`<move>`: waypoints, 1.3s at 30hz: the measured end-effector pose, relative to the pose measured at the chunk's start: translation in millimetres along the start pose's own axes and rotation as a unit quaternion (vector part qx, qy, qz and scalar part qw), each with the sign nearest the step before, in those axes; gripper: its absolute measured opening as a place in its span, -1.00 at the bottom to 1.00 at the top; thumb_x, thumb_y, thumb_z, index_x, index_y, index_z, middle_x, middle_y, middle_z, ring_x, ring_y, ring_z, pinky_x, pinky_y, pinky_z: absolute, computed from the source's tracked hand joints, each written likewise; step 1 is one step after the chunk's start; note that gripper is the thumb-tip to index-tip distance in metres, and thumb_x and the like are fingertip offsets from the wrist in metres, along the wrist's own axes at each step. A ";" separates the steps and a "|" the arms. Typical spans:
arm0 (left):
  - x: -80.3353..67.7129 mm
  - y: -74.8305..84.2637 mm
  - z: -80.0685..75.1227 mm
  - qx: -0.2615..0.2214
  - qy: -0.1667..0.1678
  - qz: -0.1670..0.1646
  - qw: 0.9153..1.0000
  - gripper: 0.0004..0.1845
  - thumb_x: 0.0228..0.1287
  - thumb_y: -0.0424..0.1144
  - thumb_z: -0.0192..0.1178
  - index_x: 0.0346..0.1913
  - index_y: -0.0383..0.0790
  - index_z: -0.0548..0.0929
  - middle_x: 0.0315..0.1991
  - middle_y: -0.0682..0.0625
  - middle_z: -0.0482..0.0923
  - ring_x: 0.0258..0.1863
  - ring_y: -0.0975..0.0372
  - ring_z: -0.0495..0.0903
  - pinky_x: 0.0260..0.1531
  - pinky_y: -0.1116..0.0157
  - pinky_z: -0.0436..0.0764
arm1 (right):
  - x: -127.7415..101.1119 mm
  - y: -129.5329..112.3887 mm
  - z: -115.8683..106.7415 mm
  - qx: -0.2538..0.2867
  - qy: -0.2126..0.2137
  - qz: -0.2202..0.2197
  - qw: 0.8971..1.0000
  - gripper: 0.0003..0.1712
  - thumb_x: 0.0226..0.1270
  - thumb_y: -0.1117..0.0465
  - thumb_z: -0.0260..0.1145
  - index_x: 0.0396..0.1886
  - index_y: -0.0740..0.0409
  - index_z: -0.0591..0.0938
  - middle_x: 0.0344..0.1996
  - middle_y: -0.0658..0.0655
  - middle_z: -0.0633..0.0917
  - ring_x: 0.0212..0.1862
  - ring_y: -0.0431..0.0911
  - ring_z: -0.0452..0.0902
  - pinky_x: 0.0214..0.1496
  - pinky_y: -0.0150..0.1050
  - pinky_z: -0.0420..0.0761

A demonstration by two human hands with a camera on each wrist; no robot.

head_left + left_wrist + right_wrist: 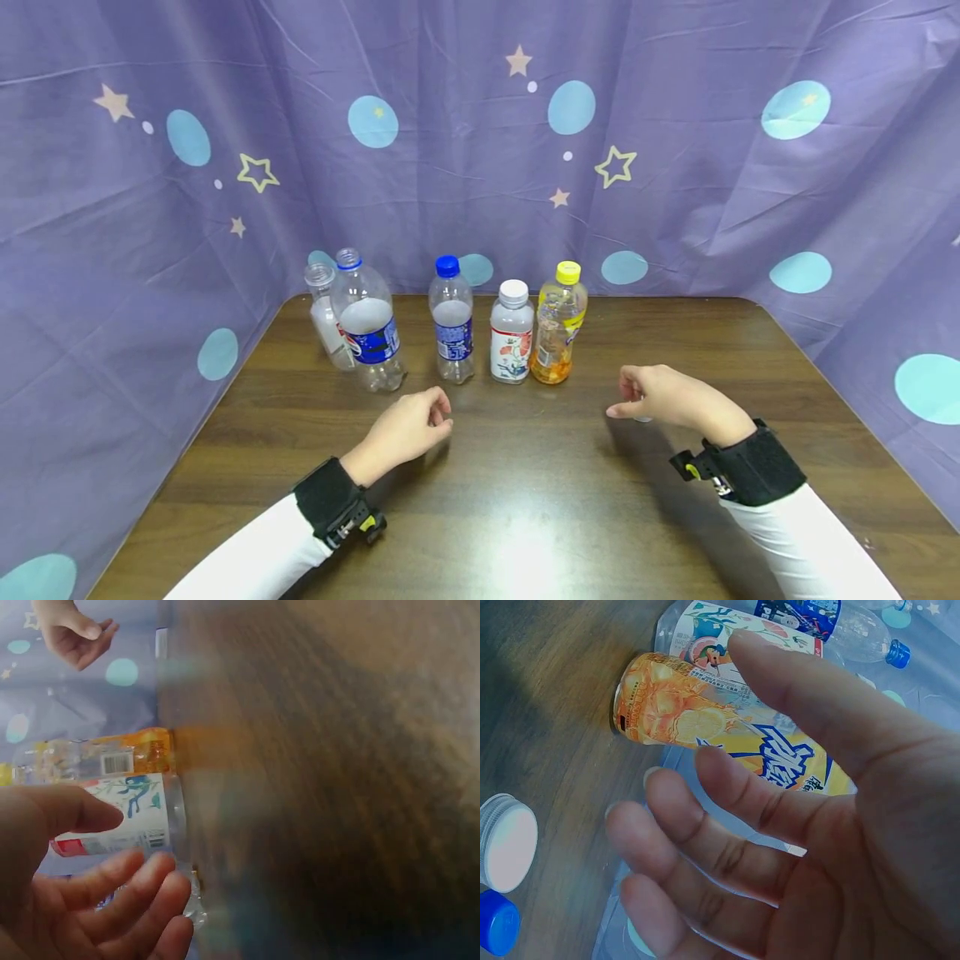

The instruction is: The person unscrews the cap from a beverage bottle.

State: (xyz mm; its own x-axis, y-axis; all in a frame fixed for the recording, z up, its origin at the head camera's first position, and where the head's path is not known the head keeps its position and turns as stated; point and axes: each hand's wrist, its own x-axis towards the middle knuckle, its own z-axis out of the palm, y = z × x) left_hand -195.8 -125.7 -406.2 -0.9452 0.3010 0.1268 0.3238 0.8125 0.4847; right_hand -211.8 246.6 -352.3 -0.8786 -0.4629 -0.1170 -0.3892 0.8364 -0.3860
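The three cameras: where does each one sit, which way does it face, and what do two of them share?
Head: sits high, faces forward and down at the wooden table, bottle row, left hand and right hand.
Left wrist: faces past the left hand's fingers across the table to the bottles.
Right wrist: faces past the right hand's fingers at the yellow-capped bottle.
Shared: all three show the yellow-capped bottle and the white-capped bottle.

Bottles: five, standing in a row on the table (525,500).
Capped bottles: three, with a blue cap (447,266), a white cap (513,291), a yellow cap (567,272).
Uncapped bottles: two (321,275) (348,258).
Loose caps: two, one white (506,841), one blue (496,922).
Hands: two (408,429) (663,396).
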 end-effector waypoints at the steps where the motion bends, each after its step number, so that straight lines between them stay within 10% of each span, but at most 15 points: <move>1: 1.9 -0.8 1.7 -0.006 0.005 -0.009 1.000 -0.75 0.11 -0.19 0.33 -0.18 -0.17 0.56 -0.45 0.11 0.56 -0.50 0.30 0.51 -0.43 0.30 0.52 | -0.5 0.0 0.0 0.001 -0.001 0.002 1.000 -0.62 0.16 -0.05 0.41 -0.44 0.09 0.45 -0.58 -0.06 0.47 -0.51 -0.22 0.35 -0.44 -0.32 0.34; 7: 23.5 -5.6 3.5 -0.121 0.079 -0.066 0.987 -0.24 0.10 -0.14 0.38 0.27 -0.34 0.24 0.08 -0.27 0.50 0.05 -0.05 0.55 0.07 0.02 0.52 | -2.2 1.1 -0.2 0.003 -0.006 0.013 1.000 -0.61 0.16 -0.05 0.41 -0.48 0.07 0.43 -0.59 -0.06 0.45 -0.51 -0.22 0.34 -0.45 -0.33 0.33; 18: 73.6 -6.8 -1.4 -0.298 0.138 -0.021 0.944 0.24 -0.08 -0.32 0.50 0.49 -0.21 -0.24 0.44 -0.31 0.09 0.43 -0.11 0.16 0.40 -0.01 0.15 | -2.4 0.8 2.8 0.009 -0.016 0.019 1.000 -0.54 0.16 -0.07 0.41 -0.53 0.08 0.34 -0.60 -0.07 0.34 -0.53 -0.22 0.24 -0.46 -0.35 0.23; 26: 95.2 -7.1 -1.7 -0.328 0.122 -0.065 0.934 0.23 -0.07 -0.20 0.52 0.50 -0.08 -0.18 0.43 -0.21 0.16 0.40 -0.05 0.22 0.40 0.02 0.15 | -1.2 0.5 5.2 0.006 -0.018 0.023 1.000 -0.52 0.15 -0.07 0.41 -0.55 0.07 0.32 -0.61 -0.08 0.31 -0.53 -0.22 0.21 -0.46 -0.34 0.20; 32: 99.1 -9.2 -1.2 -0.292 0.112 -0.084 0.946 -0.11 0.08 -0.02 0.41 0.41 -0.20 0.19 0.29 -0.23 0.39 0.30 -0.05 0.38 0.32 -0.02 0.30 | 0.2 -0.2 4.8 0.008 -0.018 0.019 1.000 -0.53 0.14 -0.06 0.42 -0.54 0.08 0.34 -0.61 -0.07 0.32 -0.52 -0.21 0.23 -0.46 -0.33 0.21; 39: 82.0 1.1 -11.0 -0.284 0.150 -0.042 0.946 -0.19 0.08 -0.02 0.40 0.34 -0.21 0.29 0.18 -0.22 0.49 0.20 -0.04 0.48 0.24 -0.01 0.40 | 1.7 0.8 6.4 0.004 -0.017 0.015 1.000 -0.59 0.13 -0.06 0.42 -0.43 0.12 0.44 -0.56 -0.05 0.46 -0.49 -0.21 0.34 -0.45 -0.31 0.33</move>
State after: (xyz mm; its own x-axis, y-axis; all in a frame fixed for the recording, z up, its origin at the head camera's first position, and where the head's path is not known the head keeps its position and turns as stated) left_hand -273.4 -105.6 -385.8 -0.9641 0.0228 0.2647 0.2513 0.4023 0.8803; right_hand -211.8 244.7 -358.7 -0.8802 -0.4470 -0.1593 -0.3604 0.8481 -0.3884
